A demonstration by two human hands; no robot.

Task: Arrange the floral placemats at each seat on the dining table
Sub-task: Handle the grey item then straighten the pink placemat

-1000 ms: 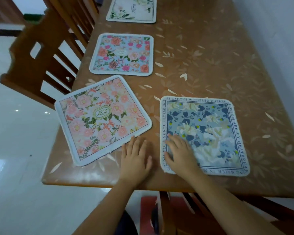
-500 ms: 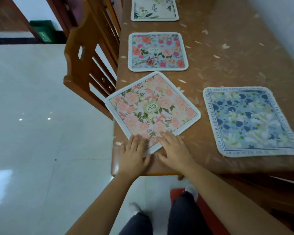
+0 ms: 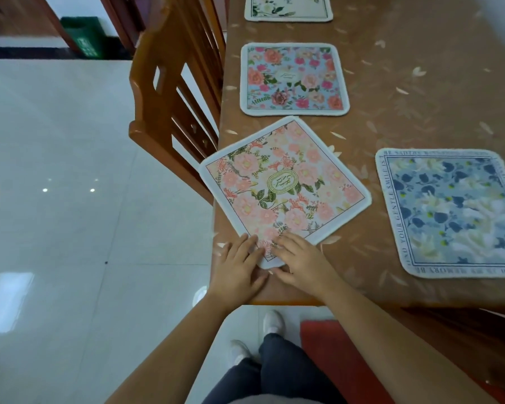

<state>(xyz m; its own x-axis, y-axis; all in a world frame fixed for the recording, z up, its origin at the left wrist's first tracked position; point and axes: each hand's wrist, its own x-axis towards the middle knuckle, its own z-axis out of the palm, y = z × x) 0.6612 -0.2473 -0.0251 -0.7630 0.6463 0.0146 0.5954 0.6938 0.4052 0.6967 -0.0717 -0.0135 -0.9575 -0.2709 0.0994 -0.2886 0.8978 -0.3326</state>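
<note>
Pink floral placemat (image 3: pixel 285 186), frame centre, skewed on dining table (image 3: pixel 420 83). Left hand (image 3: pixel 238 271), right hand (image 3: pixel 302 262): fingers flat, pressing near corner, apparently ungripped.

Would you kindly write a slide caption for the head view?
Both hands, left hand and right hand, press the near corner of the skewed pink floral placemat on the dining table.

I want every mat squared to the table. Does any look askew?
Yes: the pink floral placemat sits rotated like a diamond, one corner overhanging the table edge. Both hands, left hand and right hand, rest on its near corner.
</note>
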